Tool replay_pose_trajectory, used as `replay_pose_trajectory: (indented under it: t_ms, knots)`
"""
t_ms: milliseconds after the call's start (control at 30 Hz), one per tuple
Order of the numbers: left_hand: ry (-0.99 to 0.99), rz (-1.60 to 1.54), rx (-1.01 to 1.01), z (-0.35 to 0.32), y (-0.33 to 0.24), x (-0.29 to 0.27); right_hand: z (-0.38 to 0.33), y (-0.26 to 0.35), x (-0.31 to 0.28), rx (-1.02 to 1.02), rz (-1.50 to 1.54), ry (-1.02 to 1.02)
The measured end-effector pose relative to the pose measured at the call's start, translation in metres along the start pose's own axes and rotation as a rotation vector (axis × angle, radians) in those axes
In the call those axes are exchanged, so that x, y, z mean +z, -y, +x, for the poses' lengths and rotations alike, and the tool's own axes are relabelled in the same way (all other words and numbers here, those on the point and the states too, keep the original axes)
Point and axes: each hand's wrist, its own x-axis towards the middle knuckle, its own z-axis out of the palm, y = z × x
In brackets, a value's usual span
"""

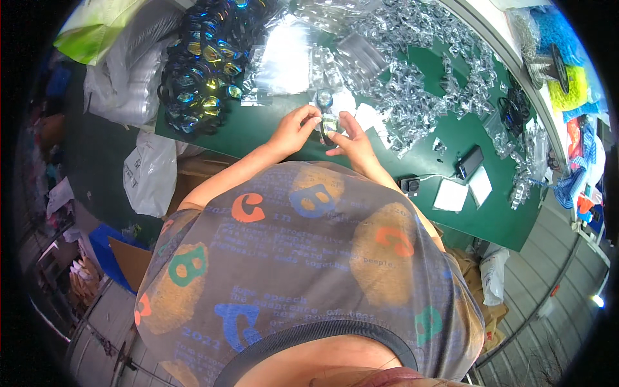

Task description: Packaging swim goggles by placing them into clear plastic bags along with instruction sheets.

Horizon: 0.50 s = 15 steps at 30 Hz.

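Close to the table's near edge, both my hands hold a pair of swim goggles (324,100) with shiny, tinted lenses, one lens above the other. My left hand (293,131) pinches its left side between thumb and fingertips. From the right, the thumb of my right hand (356,143) presses on the lower lens, with the fingers curled around it. Beyond them, at the left, lies a large heap of black goggles (205,77) with mirrored blue and yellow lenses. Small white papers (366,116) lie just right of my hands.
Many small clear plastic pieces (412,90) spread over the green table (474,216). Clear plastic bags (358,58) are stacked at the back. A black power bank (470,161), a small black device (409,186) and white cards (451,195) sit at right. A white bag (150,174) hangs left.
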Motion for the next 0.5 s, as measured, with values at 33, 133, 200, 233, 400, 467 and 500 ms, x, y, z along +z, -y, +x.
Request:
replay_pose_trajectory:
  t_ms: [33,133,200,233,400,467,500]
  knots:
    - [0.009,-0.001,-0.006,0.002,-0.005,-0.001,-0.001,0.001,0.002,-0.031,0.022,-0.018]
    - [0.055,0.171,0.165,0.008,-0.023,-0.006,0.009,-0.009,-0.001,-0.006,0.028,0.007]
    - [0.109,0.223,0.224,0.008,-0.033,-0.005,0.013,-0.017,0.003,-0.054,0.065,-0.057]
    - [0.161,0.275,0.282,0.008,-0.037,-0.003,0.015,-0.019,0.006,-0.101,0.101,-0.118]
    - [0.174,0.325,0.354,0.004,-0.049,0.003,0.025,0.0,0.011,-0.175,0.193,-0.242]
    - [0.175,0.297,0.276,0.003,-0.056,0.005,0.022,0.006,0.017,-0.206,0.246,-0.26]
    - [0.176,0.283,0.237,0.005,-0.058,0.004,0.018,0.009,0.019,-0.199,0.274,-0.241]
